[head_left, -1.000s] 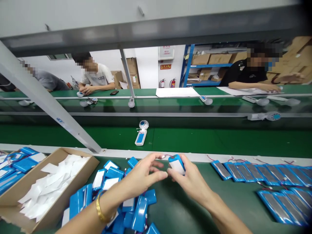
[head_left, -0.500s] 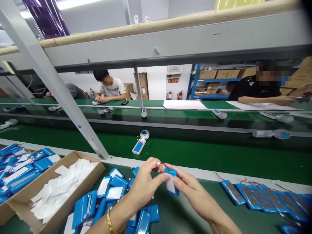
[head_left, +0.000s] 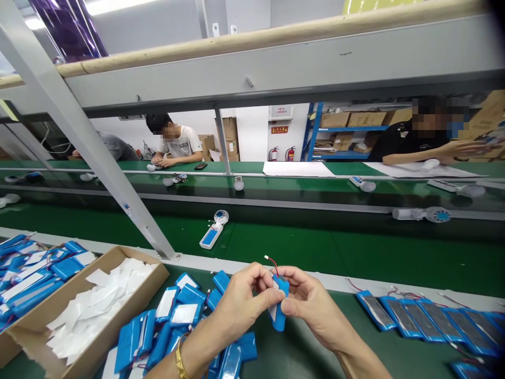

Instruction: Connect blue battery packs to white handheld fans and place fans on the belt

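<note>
While the left hand (head_left: 255,295) pinches its upper edge, the blue pack (head_left: 279,308) sits between both hands.

1. Upper left: shiny purple sheet (head_left: 73,26); lower end partly behind a pale wooden pole (head_left: 236,46), which runs along the top of a grey beam (head_left: 177,87).
2. Top edge, right of centre: yellow sheet (head_left: 379,6), above the pole.
3. Left of centre, far side: person in white T-shirt (head_left: 183,143), head bent; dark phone (head_left: 201,166) lies near.
4. Farther left: person in grey (head_left: 114,146), partly hidden by slanted post (head_left: 94,142).
5. Right: person in black (head_left: 402,139), forearms above a white sheet (head_left: 450,171).
6. Above centre: red sign (head_left: 280,129) on wall; fire extinguishers (head_left: 291,153) below.
7. Right of these: blue shelving (head_left: 315,123), bearing brown cartons (head_left: 366,119).
</note>
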Action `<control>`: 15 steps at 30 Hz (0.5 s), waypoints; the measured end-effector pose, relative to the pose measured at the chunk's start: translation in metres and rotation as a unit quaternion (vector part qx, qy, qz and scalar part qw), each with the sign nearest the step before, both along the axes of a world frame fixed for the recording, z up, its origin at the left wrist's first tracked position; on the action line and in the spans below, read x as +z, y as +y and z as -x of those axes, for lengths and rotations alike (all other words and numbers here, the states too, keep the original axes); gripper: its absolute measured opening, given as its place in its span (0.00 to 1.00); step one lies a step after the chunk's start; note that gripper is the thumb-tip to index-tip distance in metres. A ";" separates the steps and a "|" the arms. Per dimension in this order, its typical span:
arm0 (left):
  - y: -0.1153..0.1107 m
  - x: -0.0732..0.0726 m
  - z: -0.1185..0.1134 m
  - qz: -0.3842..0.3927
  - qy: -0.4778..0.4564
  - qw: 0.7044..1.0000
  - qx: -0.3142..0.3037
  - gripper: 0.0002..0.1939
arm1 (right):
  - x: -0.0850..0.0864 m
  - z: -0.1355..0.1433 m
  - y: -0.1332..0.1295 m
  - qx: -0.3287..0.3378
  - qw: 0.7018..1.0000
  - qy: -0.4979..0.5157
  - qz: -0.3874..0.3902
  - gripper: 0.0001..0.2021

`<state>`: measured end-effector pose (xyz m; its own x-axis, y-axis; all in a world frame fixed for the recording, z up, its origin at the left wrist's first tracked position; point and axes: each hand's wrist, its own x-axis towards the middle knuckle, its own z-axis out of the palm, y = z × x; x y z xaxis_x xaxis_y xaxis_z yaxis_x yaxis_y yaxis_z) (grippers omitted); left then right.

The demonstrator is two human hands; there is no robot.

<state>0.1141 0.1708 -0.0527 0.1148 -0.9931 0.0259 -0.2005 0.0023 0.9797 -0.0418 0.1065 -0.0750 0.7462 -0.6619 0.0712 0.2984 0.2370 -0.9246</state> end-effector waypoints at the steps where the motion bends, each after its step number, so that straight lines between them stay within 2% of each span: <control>1: 0.000 0.001 0.000 -0.006 0.007 1.000 -0.006 0.14 | 0.001 0.000 0.001 -0.002 1.000 0.002 0.001 0.25; 4: 0.001 0.002 0.001 -0.021 0.024 0.999 -0.023 0.15 | 0.001 0.000 0.002 -0.013 1.000 0.015 0.007 0.25; 8: 0.001 0.002 -0.001 -0.044 0.094 0.994 -0.042 0.16 | -0.005 -0.001 0.002 -0.015 0.999 0.036 0.012 0.23; 15: 0.000 0.006 -0.003 -0.038 0.139 0.988 -0.056 0.14 | -0.012 0.000 -0.003 -0.003 1.000 0.003 0.013 0.23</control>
<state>0.1174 0.1710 -0.0470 -0.0037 -0.9978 -0.0667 0.0727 -0.0668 0.9951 -0.0416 0.1040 -0.0872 0.7427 -0.6645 0.0829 0.2936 0.2119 -0.9322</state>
